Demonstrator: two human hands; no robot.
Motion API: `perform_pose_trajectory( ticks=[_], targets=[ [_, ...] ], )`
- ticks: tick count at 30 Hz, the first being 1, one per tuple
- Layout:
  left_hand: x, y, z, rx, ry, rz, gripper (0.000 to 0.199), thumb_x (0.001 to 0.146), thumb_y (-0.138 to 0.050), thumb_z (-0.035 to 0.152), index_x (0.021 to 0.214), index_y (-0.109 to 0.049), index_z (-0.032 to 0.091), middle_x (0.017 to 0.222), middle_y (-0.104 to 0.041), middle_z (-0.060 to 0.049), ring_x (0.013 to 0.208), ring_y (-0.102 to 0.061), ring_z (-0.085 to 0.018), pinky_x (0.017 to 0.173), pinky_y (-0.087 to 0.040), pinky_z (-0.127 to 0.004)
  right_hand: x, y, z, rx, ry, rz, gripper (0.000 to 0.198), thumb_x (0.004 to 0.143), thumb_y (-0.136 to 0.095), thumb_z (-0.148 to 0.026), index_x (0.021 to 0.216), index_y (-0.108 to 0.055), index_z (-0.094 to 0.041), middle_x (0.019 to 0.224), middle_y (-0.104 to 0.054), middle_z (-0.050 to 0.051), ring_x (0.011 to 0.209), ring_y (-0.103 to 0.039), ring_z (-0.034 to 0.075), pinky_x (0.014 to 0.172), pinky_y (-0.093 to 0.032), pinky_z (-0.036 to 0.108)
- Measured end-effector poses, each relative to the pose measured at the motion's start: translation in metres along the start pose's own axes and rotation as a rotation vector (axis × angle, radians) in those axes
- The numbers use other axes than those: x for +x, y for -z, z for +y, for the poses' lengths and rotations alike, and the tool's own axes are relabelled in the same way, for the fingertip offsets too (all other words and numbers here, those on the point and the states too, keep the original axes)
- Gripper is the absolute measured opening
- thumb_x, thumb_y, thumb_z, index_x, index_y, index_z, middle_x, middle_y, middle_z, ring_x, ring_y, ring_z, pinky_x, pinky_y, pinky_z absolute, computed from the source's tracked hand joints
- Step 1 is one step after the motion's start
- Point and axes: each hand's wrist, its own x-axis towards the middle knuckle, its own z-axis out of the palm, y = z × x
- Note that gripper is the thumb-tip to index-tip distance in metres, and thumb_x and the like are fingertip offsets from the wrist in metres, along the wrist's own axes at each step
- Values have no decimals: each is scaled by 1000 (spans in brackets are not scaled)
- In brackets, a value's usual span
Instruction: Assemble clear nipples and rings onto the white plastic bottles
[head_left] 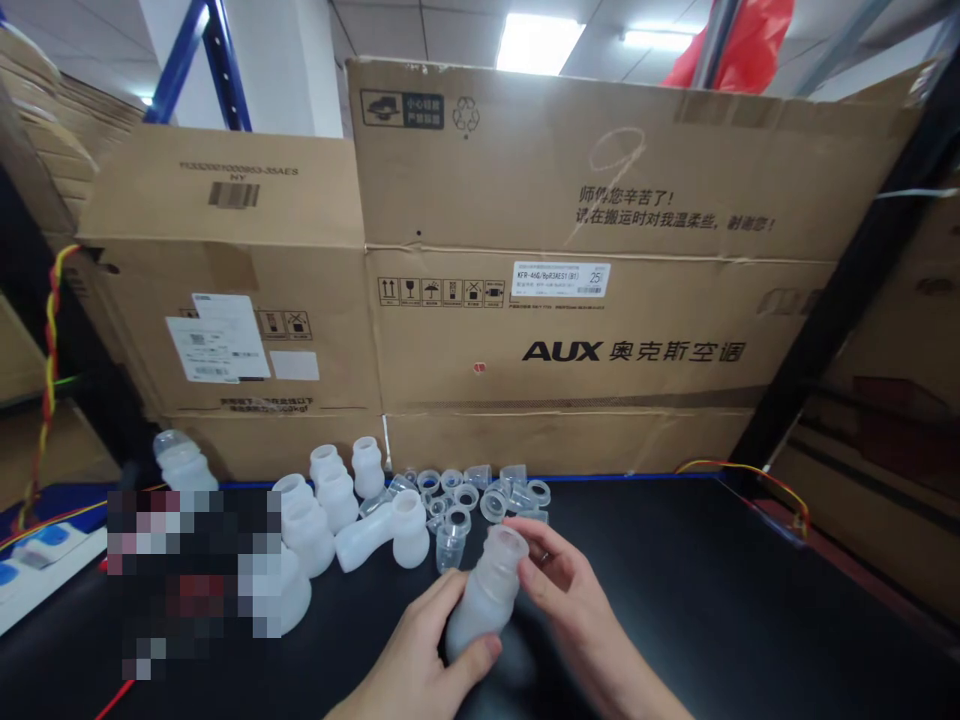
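A translucent white plastic bottle [487, 590] with a stepped neck and an open mouth is held tilted near the front of the black table. Around its lower body wraps my left hand [431, 645], thumb across the near side. My right hand [574, 605] grips the neck at the rim from the right, with thumb and fingertips touching it. Just beyond the bottle, a clear plastic fitting [451, 540] stands upright on the tabletop. Behind it lies a cluster of clear cup-like fittings [495, 500] with round openings.
Several similar white bottles [304, 530] stand left of centre, and one [367, 535] lies on its side. Another bottle [180, 460] stands at the far left. Large cardboard [562, 410] walls off the table's back. Red and yellow wires [795, 505] run along the right rear. A left patch is pixelated.
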Motion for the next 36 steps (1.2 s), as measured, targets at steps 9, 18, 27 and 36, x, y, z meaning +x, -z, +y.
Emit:
perform_pose_trajectory(
  ticks=[9, 18, 27, 36],
  targets=[
    [-3, 8, 17, -225, 43, 56, 47, 97, -59, 56, 125, -65, 19, 103, -69, -8, 91, -62, -23, 82, -47, -31, 0, 6, 2, -73, 57, -110, 48, 86, -83, -49, 127, -68, -29, 119, -73, 8, 110, -67, 23, 96, -52, 35],
    [-2, 1, 14, -808, 249, -84, 57, 89, -65, 65, 107, -67, 11, 85, -67, -8, 60, -65, -15, 59, -44, -25, -2, 6, -7, -58, -4, -77, 52, 91, -75, -55, 133, -68, -25, 135, -70, 14, 117, -67, 30, 103, -51, 45],
    [3, 15, 15, -700, 278, 41, 48, 92, -65, 60, 96, -68, 12, 81, -67, -6, 69, -65, -17, 66, -46, -26, 36, 84, 0, -1026, 176, 486, 56, 88, -65, -61, 126, -70, -20, 117, -76, 13, 111, -68, 33, 104, -49, 51],
    [11, 20, 6, -362, 306, 222, 51, 84, -76, 59, 112, -72, 16, 87, -69, -3, 82, -64, -22, 76, -48, -29, 34, 91, 1, -1246, 225, 383, 30, 88, -68, -49, 100, -79, -25, 136, -62, 15, 133, -50, 39, 114, -34, 62]
  ],
)
